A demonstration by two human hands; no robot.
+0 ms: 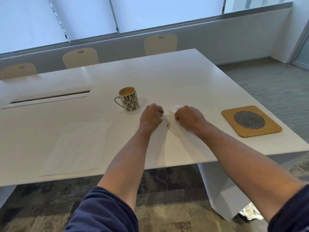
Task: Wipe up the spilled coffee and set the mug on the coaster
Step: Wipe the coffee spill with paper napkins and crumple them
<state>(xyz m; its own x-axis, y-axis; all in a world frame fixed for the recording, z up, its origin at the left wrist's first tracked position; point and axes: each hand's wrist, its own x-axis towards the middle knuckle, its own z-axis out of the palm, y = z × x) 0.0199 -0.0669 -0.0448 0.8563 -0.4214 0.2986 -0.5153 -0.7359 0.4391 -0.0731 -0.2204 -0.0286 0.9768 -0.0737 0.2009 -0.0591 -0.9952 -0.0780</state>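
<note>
Both hands, left hand point(151, 117) and right hand point(188, 117), pinch a thin white tissue point(170, 116) between curled fingers. No spill is visible on the smooth tabletop point(175, 77), so wiping seems nearly done. The leaf-patterned ceramic mug point(128, 100), still holding coffee, stands left of the fingers; the square wooden coaster point(251, 121) lies empty to their right.

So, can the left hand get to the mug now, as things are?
Probably yes. The mug stands just beyond the left hand, with bare table between them, but that hand and the right hand grip a tissue.
</note>
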